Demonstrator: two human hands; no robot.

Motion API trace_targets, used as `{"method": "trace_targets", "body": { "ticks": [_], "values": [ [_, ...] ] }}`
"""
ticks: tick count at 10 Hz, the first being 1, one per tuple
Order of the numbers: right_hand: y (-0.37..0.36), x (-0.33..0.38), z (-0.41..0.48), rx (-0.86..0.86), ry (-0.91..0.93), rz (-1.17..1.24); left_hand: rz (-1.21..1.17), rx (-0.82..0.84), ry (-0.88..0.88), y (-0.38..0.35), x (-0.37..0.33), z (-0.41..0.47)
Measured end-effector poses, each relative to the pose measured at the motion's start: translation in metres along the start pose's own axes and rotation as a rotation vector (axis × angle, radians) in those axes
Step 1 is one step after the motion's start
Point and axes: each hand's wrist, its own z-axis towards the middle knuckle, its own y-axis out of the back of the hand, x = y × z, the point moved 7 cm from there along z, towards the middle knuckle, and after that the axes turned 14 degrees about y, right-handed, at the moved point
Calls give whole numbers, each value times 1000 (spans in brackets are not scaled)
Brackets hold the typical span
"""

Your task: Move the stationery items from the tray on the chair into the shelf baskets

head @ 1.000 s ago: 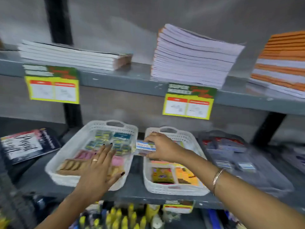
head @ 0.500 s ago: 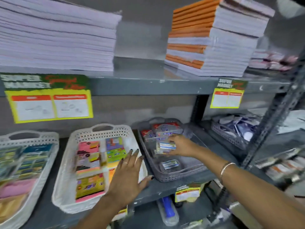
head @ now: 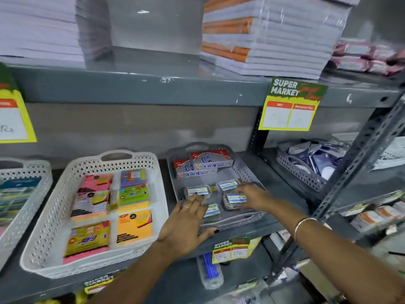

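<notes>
Head camera shows our right hand (head: 252, 197) inside the grey basket (head: 247, 172), with the fingers closed around a small stack of clear boxes with blue-and-white labels (head: 235, 199). Half a second ago this hand was holding the same kind of small boxes higher, near the back of the basket; now it is low, near the front right corner, and the stack seems to touch the basket floor. We judge that we are just setting it down.

Our left hand (head: 186, 224) has moved too. Before, it lay flat on the edge of the white basket (head: 54, 227); now it reaches over the front rim of the grey basket, fingers spread, holding nothing, with the fingertips (head: 195, 197) touching another small box (head: 197, 190). Two more such boxes lie apart on the basket floor, one further back (head: 228, 184) and one near the front (head: 212, 210). At the back are long red-and-silver cartons (head: 203, 164).

For the task this means one more group of items has reached its shelf basket, and we are probably arranging them. The tray and the chair are not in view, so we cannot say how much is left.

Around it, the white basket holds coloured sticky-note pads (head: 133, 189), and notebook stacks (head: 263, 36) stand on the upper shelf (head: 142, 88).
</notes>
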Motion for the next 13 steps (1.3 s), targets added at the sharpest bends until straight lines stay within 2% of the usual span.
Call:
{"method": "trace_targets", "body": {
  "ticks": [1, 9, 12, 13],
  "values": [
    [-7, -1, 2, 37, 23, -12, 33, 26, -44, -4, -2, 0],
    [-13, -3, 2, 96, -34, -37, 96, 137, -12, -10, 0, 0],
    [-9, 7, -4, 155, -31, -41, 68, 93, -12, -7, 1, -1],
    [8, 15, -6, 72, -18, -46, 77, 120, -6, -8, 0, 1]
  ]
}}
